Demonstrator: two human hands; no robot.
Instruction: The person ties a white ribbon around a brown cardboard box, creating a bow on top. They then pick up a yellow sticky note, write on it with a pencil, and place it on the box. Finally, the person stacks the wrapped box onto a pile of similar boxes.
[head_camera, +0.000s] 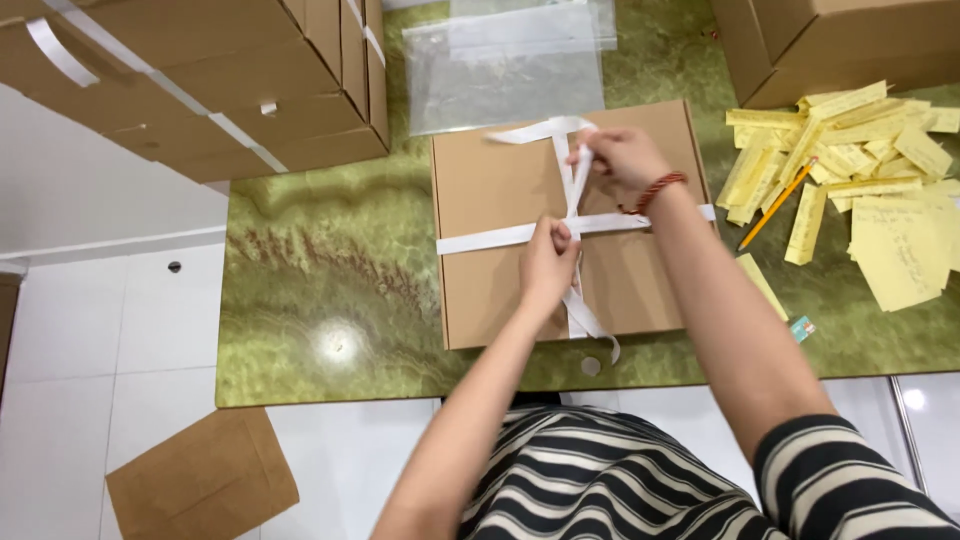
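A flat brown cardboard box (490, 190) lies on the green marbled table (320, 270). A white ribbon (480, 238) runs across it and crosses a second length near the middle. My left hand (548, 262) pinches the ribbon at the crossing. My right hand (618, 155), with a red braided bracelet on the wrist, holds a loop of the ribbon up near the box's far edge. A loose ribbon tail (592, 328) hangs over the near edge.
Stacked brown boxes (220, 80) tied with white ribbon stand at the far left. A clear plastic bag (505, 65) lies beyond the box. Yellow paper slips (850, 150) and a pencil (778, 202) lie right, with another carton (840, 40) behind. A brown envelope (200, 480) lies on the white floor.
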